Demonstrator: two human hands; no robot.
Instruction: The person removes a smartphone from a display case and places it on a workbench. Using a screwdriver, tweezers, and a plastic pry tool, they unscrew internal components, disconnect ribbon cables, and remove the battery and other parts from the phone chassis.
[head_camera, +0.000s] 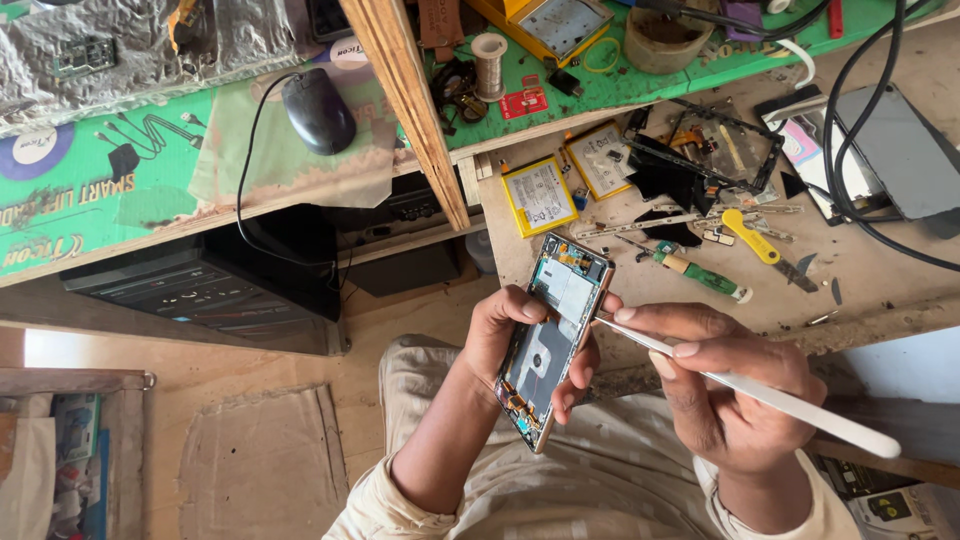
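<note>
The opened phone (555, 335) is gripped in the left hand (510, 335) above the lap, near the bench (880, 290) edge; white tweezers (745, 385) — pinched in the right hand (735, 400) — should be guided gently at its edge.

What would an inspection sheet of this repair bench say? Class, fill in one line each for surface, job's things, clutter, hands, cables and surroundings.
Surface: worn wooden bench, scratched and dusty.
Job's things: opened phone with back off, insides showing; white tweezers, tip at the phone's edge.
Clutter: flat battery, green-handled screwdriver, yellow pry tool, bare phone frame, solder spool.
Hands: left hand grips the phone; right hand holds the tweezers.
Cables: black cables cross the bench's right side; mouse cord hangs off the green mat.
Surroundings: black computer case under the shelf.
</note>
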